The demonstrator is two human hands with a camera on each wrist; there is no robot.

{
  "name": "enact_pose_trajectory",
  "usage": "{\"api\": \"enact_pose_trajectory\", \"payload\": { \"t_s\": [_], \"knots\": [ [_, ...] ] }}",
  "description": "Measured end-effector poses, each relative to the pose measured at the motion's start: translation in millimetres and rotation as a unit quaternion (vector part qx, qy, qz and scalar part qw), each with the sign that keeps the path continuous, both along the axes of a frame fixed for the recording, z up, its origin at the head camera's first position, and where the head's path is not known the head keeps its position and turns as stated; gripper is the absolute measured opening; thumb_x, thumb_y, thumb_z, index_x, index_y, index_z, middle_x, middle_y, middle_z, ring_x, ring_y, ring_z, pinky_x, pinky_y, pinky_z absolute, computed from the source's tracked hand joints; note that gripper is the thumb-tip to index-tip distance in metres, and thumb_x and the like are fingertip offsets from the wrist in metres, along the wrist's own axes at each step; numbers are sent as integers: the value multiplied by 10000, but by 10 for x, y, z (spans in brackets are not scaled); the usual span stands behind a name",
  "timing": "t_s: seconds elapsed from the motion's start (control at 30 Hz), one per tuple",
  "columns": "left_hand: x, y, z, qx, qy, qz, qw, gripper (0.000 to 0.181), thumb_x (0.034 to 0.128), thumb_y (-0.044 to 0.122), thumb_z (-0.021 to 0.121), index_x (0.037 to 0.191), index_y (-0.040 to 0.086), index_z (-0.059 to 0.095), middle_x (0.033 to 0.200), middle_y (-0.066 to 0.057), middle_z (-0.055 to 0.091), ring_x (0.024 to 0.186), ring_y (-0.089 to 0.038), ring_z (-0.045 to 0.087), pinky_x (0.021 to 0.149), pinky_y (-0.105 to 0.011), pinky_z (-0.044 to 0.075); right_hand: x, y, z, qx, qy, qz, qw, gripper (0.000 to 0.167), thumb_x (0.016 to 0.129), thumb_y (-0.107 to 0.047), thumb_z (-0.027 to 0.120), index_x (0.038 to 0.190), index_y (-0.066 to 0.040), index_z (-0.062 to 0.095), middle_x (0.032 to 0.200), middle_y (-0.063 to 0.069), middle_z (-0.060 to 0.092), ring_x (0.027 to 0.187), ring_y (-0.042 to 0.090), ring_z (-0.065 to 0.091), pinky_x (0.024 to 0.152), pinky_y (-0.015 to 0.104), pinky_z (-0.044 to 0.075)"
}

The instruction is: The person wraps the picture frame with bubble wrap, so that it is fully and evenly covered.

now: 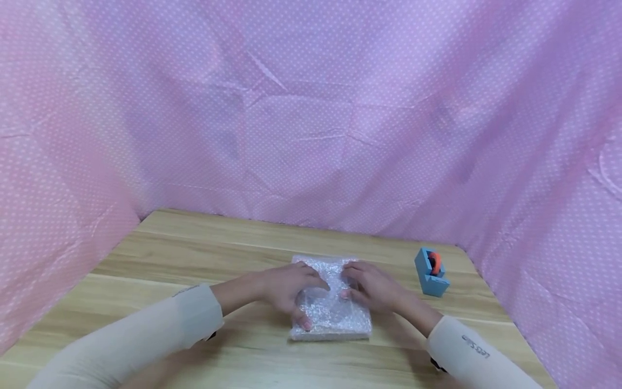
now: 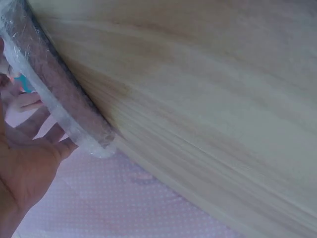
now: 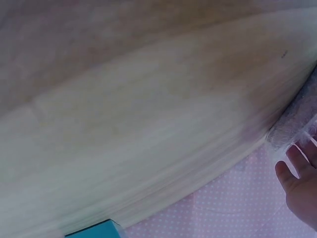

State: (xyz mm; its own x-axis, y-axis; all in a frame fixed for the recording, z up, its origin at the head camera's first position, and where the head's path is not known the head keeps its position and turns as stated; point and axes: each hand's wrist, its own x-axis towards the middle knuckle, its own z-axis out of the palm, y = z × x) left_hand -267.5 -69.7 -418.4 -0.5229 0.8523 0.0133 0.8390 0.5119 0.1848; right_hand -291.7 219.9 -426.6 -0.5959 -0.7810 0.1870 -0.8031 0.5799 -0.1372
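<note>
A flat rectangular package in clear bubble wrap (image 1: 342,319) lies on the wooden table in the head view. What the wrap encloses cannot be made out. My left hand (image 1: 288,286) rests on its left part, fingers reaching across the top and thumb near the front edge. On the right part my right hand (image 1: 373,285) touches the wrap with its fingertips. The left wrist view shows the package's side (image 2: 59,84) beside my relaxed left fingers. In the right wrist view, spread fingers of the right hand (image 3: 304,188) meet the package's edge (image 3: 297,121).
A blue tape dispenser (image 1: 432,283) with an orange roll core (image 1: 435,263) stands on the table (image 1: 204,248) to the right of the package. Pink dotted cloth (image 1: 301,135) hangs behind the table and along both sides.
</note>
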Motion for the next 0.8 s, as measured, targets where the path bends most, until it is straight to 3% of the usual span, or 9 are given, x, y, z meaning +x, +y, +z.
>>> {"api": "enact_pose_trajectory", "payload": {
  "t_s": [0.2,0.43,0.63,0.8],
  "knots": [
    [-22,-80,39,-212,111,-622,9978,668,912,699,592,1509,416,493,1564,-174,435,1397,-368,412,1136,-550,382,-7,-86,-30,-70,142,-76,9998,440,980,-344,698,1261,-7,661,1336,207,631,1256,389,586,1062,536,484],
    [-72,-140,69,-452,-69,-622,9970,563,939,714,529,1452,483,528,1627,-201,326,1471,-457,297,1187,-623,274,-5,-137,-31,-193,155,-263,9993,407,971,-311,714,1235,-4,670,1322,213,633,1223,377,606,1031,524,510],
    [-107,-162,57,-517,-187,-681,9962,614,938,721,526,1493,462,493,1643,-190,300,1496,-457,260,1200,-655,208,-14,-126,-13,-118,22,-274,9996,436,974,-333,708,1251,2,666,1333,226,627,1247,397,595,1055,530,495],
    [-150,-185,60,-573,9,-629,9964,713,913,752,533,1540,423,442,1633,-164,331,1491,-433,288,1205,-619,238,-47,-146,14,-202,-81,-259,9994,433,969,-327,716,1252,-2,671,1335,217,630,1263,388,586,1071,521,484]
  ]
}}
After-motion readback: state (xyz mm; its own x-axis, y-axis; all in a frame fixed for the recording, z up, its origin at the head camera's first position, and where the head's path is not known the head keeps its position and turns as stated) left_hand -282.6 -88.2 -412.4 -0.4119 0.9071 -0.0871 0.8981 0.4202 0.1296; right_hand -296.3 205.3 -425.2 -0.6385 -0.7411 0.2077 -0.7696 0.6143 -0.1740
